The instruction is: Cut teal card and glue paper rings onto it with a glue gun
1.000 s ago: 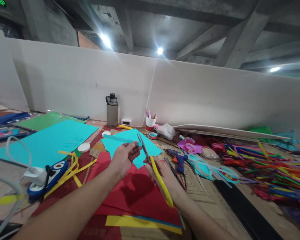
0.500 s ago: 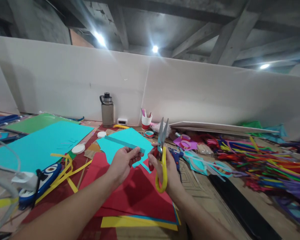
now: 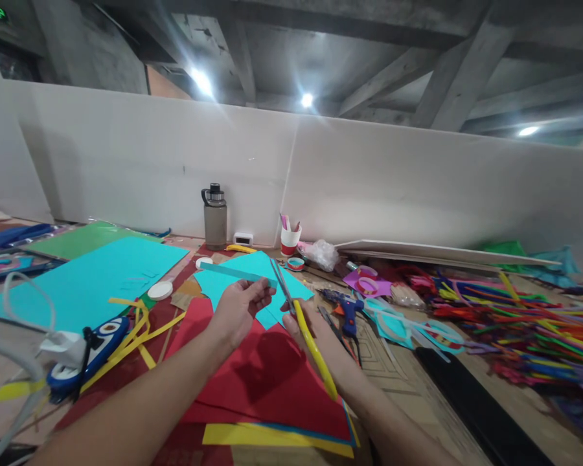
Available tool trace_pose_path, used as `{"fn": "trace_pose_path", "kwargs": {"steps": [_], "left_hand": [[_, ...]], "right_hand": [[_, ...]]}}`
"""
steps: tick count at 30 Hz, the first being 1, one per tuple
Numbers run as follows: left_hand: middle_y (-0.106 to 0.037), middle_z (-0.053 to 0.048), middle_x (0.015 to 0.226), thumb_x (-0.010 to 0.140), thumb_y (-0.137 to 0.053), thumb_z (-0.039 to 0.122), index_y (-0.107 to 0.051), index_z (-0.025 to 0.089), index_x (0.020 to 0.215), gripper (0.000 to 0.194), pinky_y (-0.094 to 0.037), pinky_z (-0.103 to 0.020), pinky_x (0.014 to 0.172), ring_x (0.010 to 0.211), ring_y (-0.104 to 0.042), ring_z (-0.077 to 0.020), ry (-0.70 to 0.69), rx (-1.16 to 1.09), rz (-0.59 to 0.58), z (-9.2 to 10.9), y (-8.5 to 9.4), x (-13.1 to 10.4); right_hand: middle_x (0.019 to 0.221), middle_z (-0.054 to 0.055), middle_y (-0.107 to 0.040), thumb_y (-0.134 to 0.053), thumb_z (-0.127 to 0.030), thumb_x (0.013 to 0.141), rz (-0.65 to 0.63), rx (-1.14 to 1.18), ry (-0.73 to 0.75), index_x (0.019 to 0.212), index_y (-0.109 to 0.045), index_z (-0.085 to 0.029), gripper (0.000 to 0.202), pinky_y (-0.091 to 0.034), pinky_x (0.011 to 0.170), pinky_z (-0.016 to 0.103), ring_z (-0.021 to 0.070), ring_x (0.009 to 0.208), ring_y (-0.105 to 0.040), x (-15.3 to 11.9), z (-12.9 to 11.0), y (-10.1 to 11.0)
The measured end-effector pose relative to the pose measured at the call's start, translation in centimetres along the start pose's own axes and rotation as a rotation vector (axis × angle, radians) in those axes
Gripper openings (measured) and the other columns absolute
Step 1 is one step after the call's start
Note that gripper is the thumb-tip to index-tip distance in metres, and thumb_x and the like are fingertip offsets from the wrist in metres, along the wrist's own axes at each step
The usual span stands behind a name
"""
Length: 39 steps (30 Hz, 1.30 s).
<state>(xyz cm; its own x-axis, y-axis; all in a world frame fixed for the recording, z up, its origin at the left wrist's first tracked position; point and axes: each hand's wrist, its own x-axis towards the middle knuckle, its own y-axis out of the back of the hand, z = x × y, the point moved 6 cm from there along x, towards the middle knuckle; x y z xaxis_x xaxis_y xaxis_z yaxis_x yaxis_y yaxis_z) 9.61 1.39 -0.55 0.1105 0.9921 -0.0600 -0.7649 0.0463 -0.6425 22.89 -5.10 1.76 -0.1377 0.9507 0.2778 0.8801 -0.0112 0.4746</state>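
Between the thumb and fingers of my left hand [image 3: 240,310] is one end of a narrow blue paper strip [image 3: 228,270], which points up and left over a cyan sheet [image 3: 257,260]. My right hand [image 3: 320,333] is closed around scissors [image 3: 313,346] with yellow handles. Their blades point up and left, close to the strip's right end; whether they touch it I cannot tell. Below both hands lie red sheets [image 3: 267,395] with a yellow sheet [image 3: 272,438] under them.
A grey bottle [image 3: 216,220] and a cup of pens [image 3: 290,238] stand by the white partition [image 3: 393,181]. Right of my hands lie a blue glue gun [image 3: 350,310], a long black object [image 3: 471,401] and colourful pipe cleaners [image 3: 529,323]. Yellow strips [image 3: 140,336] lie at left.
The scissors have turned: their blades were nearly upright and apart, and now lean left toward the strip, looking closer together. The view has shifted slightly, uncovering the glue gun.
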Motion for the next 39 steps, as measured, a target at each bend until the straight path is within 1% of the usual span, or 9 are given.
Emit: {"fn": "trace_pose_path", "kwargs": {"steps": [4, 6, 9, 16, 22, 27, 35, 39], "left_hand": [[-0.065, -0.004, 0.068, 0.070, -0.068, 0.012, -0.059, 0.010, 0.071, 0.009, -0.051, -0.024, 0.062, 0.064, -0.064, -0.0128, 0.008, -0.020, 0.024, 0.1, -0.1, -0.1], [-0.065, -0.004, 0.068, 0.072, -0.066, 0.012, -0.059, 0.010, 0.071, 0.007, -0.051, -0.023, 0.061, 0.064, -0.064, -0.0126, 0.013, -0.021, 0.030, 0.0, -0.1, -0.1], [-0.065, -0.004, 0.069, 0.073, -0.064, 0.011, -0.060, 0.010, 0.072, 0.005, -0.051, -0.023, 0.061, 0.064, -0.064, -0.0122, 0.019, -0.018, 0.030, 0.0, -0.1, -0.2], [-0.064, -0.003, 0.066, 0.075, -0.063, 0.011, -0.060, 0.010, 0.071, 0.004, -0.051, -0.023, 0.062, 0.063, -0.064, -0.0117, 0.009, 0.005, 0.024, 0.2, -0.3, -0.4], [-0.065, -0.003, 0.067, 0.074, -0.063, 0.011, -0.060, 0.010, 0.070, 0.004, -0.050, -0.023, 0.062, 0.063, -0.064, -0.0119, -0.003, 0.009, 0.035, 0.1, -0.4, -0.4], [-0.065, -0.004, 0.068, 0.071, -0.066, 0.013, -0.061, 0.010, 0.071, 0.006, -0.050, -0.023, 0.063, 0.064, -0.064, -0.0119, -0.026, 0.021, 0.028, 0.1, -0.3, -0.4], [-0.065, -0.004, 0.069, 0.069, -0.069, 0.017, -0.062, 0.011, 0.073, 0.010, -0.050, -0.025, 0.066, 0.066, -0.064, -0.0125, -0.047, 0.011, 0.017, -0.3, 0.0, -0.2], [-0.065, -0.004, 0.068, 0.069, -0.069, 0.016, -0.062, 0.011, 0.072, 0.010, -0.050, -0.025, 0.067, 0.065, -0.064, -0.0124, -0.051, 0.004, 0.034, -0.3, 0.0, -0.2]], "right_hand": [[0.068, -0.001, -0.051, -0.046, -0.050, 0.084, -0.059, 0.004, -0.012, 0.078, -0.051, -0.020, 0.031, -0.039, 0.056, 0.024, 0.0130, 0.061, -0.046, 0.0, 0.4, -0.4], [0.062, -0.002, -0.049, -0.046, -0.049, 0.085, -0.095, 0.048, -0.024, 0.078, -0.050, -0.020, 0.030, -0.038, 0.053, 0.024, 0.0124, 0.058, -0.046, 0.0, 0.9, -0.7], [0.057, -0.004, -0.047, -0.049, -0.048, 0.084, -0.113, 0.091, -0.041, 0.081, -0.050, -0.020, 0.028, -0.036, 0.050, 0.023, 0.0121, 0.054, -0.046, -0.1, 1.5, -1.0], [0.054, -0.004, -0.046, -0.050, -0.053, 0.081, -0.095, 0.127, -0.047, 0.082, -0.052, -0.020, 0.034, -0.035, 0.046, 0.023, 0.0118, 0.051, -0.046, -0.1, 1.6, -1.1], [0.055, -0.004, -0.045, -0.052, -0.050, 0.081, -0.065, 0.094, 0.004, 0.079, -0.051, -0.020, 0.030, -0.033, 0.045, 0.023, 0.0108, 0.050, -0.043, -0.1, 1.3, -0.9], [0.058, -0.004, -0.044, -0.053, -0.050, 0.080, -0.084, 0.075, -0.012, 0.081, -0.052, -0.020, 0.030, -0.033, 0.046, 0.023, 0.0105, 0.051, -0.041, -0.1, 1.5, -0.9], [0.059, -0.004, -0.044, -0.052, -0.047, 0.081, -0.080, 0.058, -0.010, 0.078, -0.050, -0.020, 0.027, -0.033, 0.049, 0.023, 0.0114, 0.053, -0.041, -0.1, 1.3, -0.9], [0.062, -0.003, -0.045, -0.049, -0.046, 0.084, -0.090, 0.058, 0.000, 0.076, -0.047, -0.020, 0.027, -0.034, 0.050, 0.023, 0.0113, 0.055, -0.041, -0.2, 1.1, -1.0]]}}
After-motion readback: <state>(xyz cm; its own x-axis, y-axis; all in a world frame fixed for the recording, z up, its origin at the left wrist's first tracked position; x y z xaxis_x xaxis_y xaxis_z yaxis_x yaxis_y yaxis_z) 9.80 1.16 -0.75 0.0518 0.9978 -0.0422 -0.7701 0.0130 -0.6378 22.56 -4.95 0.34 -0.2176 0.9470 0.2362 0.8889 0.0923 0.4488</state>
